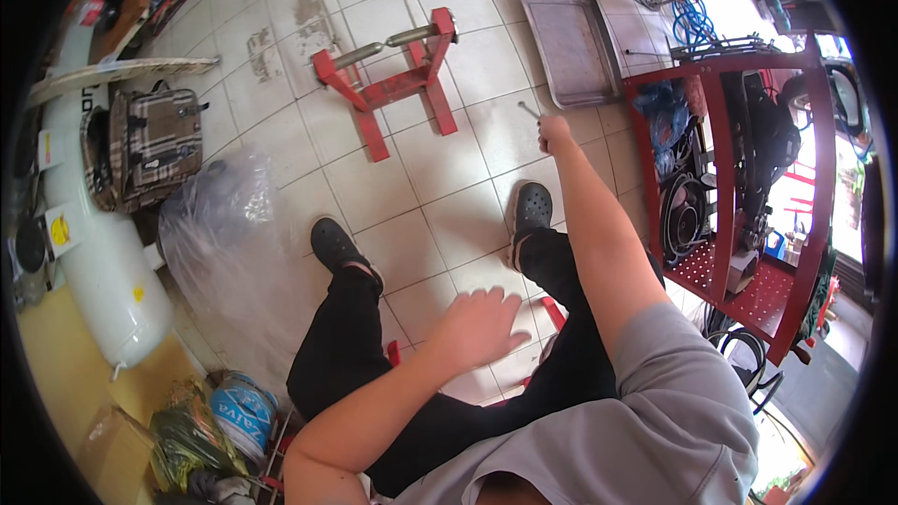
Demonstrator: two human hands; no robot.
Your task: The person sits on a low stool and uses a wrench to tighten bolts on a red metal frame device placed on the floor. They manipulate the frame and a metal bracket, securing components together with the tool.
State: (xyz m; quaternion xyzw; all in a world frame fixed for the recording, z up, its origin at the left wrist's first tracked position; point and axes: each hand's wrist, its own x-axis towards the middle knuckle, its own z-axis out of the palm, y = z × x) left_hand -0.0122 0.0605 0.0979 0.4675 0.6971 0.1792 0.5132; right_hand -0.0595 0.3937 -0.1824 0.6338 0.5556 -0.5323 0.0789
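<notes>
While the person sits with both black clogs on the white tiled floor (440, 178), the right hand (552, 134) is stretched forward, fingers closed around a small metal tool (529, 109), just short of the grey metal tray (571, 42). Beside it stands a red stand (398, 84). Over the lap, the left hand (477, 327) hovers open, holding nothing.

The right hand (554, 133) reaches out over the tiled floor (449, 196), fingers closed on a small metal tool (529, 110), possibly a wrench. The left hand (479, 325) hovers open above the knees. A red stand (398, 79) and a metal tray (572, 45) lie ahead.
</notes>
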